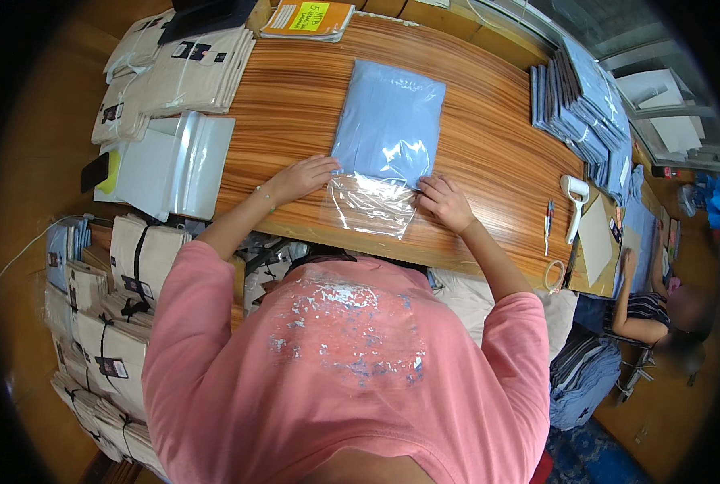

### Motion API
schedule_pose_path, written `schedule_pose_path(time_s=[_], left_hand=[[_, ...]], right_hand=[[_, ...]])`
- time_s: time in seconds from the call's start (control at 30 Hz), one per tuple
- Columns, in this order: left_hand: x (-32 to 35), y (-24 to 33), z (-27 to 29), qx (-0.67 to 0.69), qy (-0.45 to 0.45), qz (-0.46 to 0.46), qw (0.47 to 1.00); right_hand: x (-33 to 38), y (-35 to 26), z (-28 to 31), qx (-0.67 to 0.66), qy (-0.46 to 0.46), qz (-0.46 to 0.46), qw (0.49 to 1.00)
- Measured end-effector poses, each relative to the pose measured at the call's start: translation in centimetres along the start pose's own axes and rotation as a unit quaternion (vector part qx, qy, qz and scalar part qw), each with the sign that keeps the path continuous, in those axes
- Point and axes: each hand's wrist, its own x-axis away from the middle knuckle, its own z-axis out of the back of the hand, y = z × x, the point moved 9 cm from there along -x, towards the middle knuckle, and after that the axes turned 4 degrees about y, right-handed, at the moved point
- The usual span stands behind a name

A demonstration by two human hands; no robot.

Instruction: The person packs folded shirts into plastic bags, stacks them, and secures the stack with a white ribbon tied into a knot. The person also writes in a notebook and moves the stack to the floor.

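Wood-grain table (279, 105) lies under both hands' fingers & runs well out past them L, R & far side. Pile of tied beige bundles (110, 347): off table, L & nearer the body than L fingers. Another stack, flat beige pcs (195, 73), on tabletop, far & L of L fingers. Blue folded stack (582, 105), on far R, well apart from R fingers. Clear plastic sleeves (203, 165) L of L fingers, apart. Folded blue garment (388, 121) in clear bag (372, 206): lies flat btwn the fingers, mostly on far side of them; bag's clear end is on near side, twd body. L hand (307, 175): fingers close tog., extended, tips at bag's L edge; can't tell if thumb pinches. R hand (447, 202): fingers bent, slightly apart, tips at R edge; pinch or just resting, can't tell. Orange-covered booklets (307, 19) w/ yellow label, far beyond L fingers. White-handled roller (574, 206) R of R fingers, apart; small slim tool (549, 226) btwn them, nearer roller. Pale ring (553, 276) R of R fingers, nearer body.
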Motion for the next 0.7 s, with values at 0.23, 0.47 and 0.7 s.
schedule_pose_path(time_s=[0.23,0.47,0.7], left_hand=[[-0.4,0.4,-0.6,-0.038,-0.002,0.033,0.999],[0.0,-3.5,-0.4,0.139,0.106,0.250,0.952],[-0.8,-6.4,-0.3,0.190,0.231,0.463,0.835]], right_hand=[[-0.3,-0.6,-0.3,0.004,-0.022,-0.046,0.999],[-0.3,3.2,-0.1,-0.199,0.042,-0.313,0.928],[0.5,7.4,-1.3,-0.279,0.177,-0.528,0.782]])
